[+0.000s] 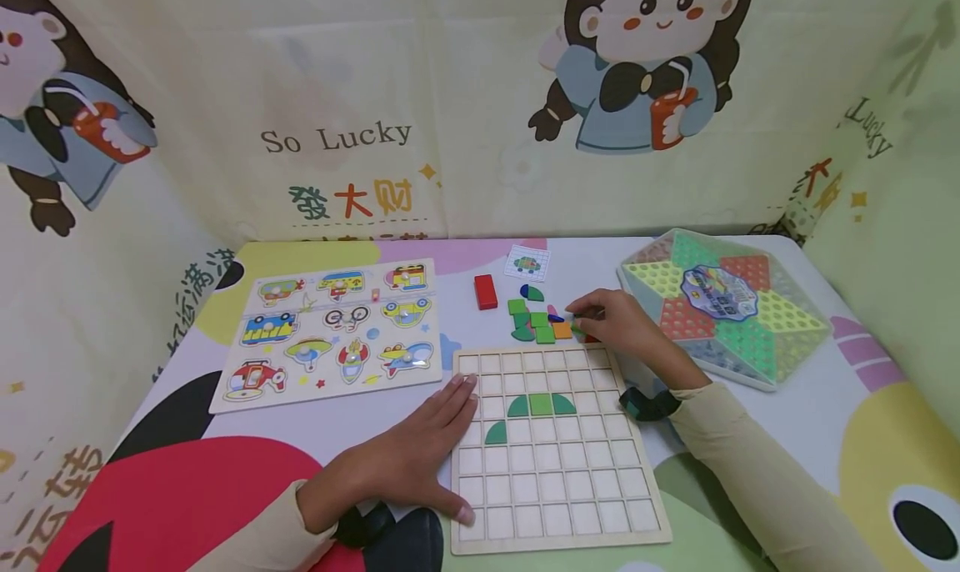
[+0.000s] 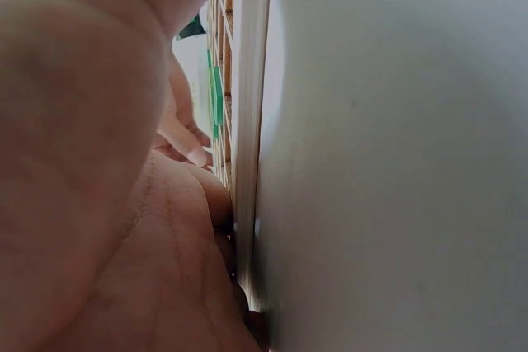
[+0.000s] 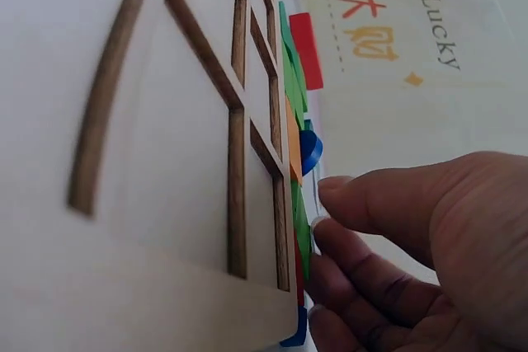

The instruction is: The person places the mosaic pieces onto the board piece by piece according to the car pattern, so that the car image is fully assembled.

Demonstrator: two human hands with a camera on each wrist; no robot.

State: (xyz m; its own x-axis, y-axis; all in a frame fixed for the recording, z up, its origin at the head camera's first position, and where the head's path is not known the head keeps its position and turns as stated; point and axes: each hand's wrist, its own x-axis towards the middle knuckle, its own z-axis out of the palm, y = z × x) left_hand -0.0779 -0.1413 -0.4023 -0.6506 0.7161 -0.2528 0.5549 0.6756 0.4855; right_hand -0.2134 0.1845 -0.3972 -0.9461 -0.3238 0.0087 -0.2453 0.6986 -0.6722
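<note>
A wooden grid board (image 1: pixel 558 544) lies in front of me. In its cells sit a green square (image 1: pixel 540 403) between two green quarter circles, and a third green quarter circle (image 1: pixel 497 433) lower left. My left hand (image 1: pixel 420 451) rests along the board's left edge, fingers extended and thumb spread. Beyond the top edge is a small pile of flat pieces, with green squares (image 1: pixel 544 335), an orange square (image 1: pixel 562 330) and a blue piece (image 3: pixel 310 152). My right hand (image 1: pixel 622 326) reaches to the pile's right end, thumb and bent fingers apart beside a green piece (image 3: pixel 300 216).
A picture card (image 1: pixel 527 263) and a red block (image 1: pixel 485 292) lie behind the pile. On the left is a vehicle puzzle board (image 1: pixel 303 376); on the right, a hexagonal game board (image 1: pixel 750 338) stands near my right forearm. A printed cloth (image 1: pixel 480 180) hangs behind the table.
</note>
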